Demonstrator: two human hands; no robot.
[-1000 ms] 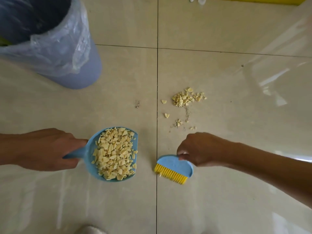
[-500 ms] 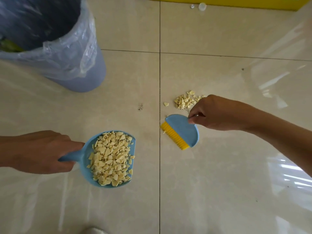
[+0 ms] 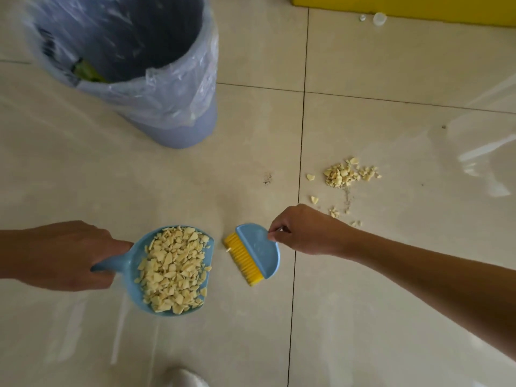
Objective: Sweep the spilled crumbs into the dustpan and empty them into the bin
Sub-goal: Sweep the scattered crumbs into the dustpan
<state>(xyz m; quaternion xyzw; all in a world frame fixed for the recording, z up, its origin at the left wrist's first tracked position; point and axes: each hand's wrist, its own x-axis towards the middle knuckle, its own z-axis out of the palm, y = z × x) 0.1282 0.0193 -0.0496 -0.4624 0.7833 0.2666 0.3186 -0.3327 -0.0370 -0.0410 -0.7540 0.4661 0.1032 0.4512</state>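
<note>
Left hand [image 3: 58,255] wrapping fingers round handle of dustpan [image 3: 134,263], pan heaped with crumbs [image 3: 174,270]. Right hand [image 3: 304,230] pinching top edge of brush [image 3: 255,254], bristles facing pan. Small pile [image 3: 344,172] lying far right, well apart. Bin [image 3: 178,127] standing far left. Advice: keep pan level, maybe empty first; heaped load looking ready for spilling.

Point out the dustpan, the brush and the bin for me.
dustpan [image 3: 131,261]: head view, on its blue neck beside the crumbs.
brush [image 3: 259,248]: head view, on its blue back.
bin [image 3: 184,132]: head view, on its lower outer wall.
</note>
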